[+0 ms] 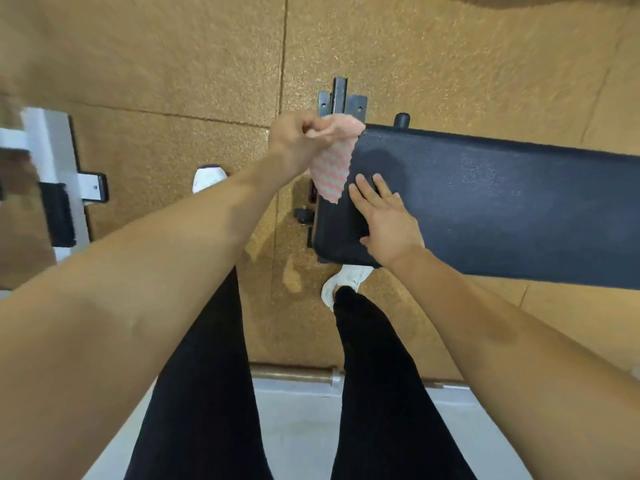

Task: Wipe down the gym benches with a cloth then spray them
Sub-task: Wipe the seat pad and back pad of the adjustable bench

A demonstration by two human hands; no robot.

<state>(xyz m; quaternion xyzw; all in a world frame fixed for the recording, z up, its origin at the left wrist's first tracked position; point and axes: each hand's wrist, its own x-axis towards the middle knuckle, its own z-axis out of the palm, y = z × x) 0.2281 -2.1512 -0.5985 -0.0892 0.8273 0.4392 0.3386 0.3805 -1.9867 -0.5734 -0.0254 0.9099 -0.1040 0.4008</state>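
Left grip [294, 140]: your fingers are curled, pinching the top of the pink-and-white zigzag cloth [330, 171].
Right grip [389, 221]: your fingers lie straight, palm flat on the black bench pad [502, 202], holding nothing.
Cloth: it hangs from your left grip along the pad's end edge, just beside your right fingertips.
Pad: a darker patch shows near the cloth.
Floor [173, 64]: tan speckled tiles.
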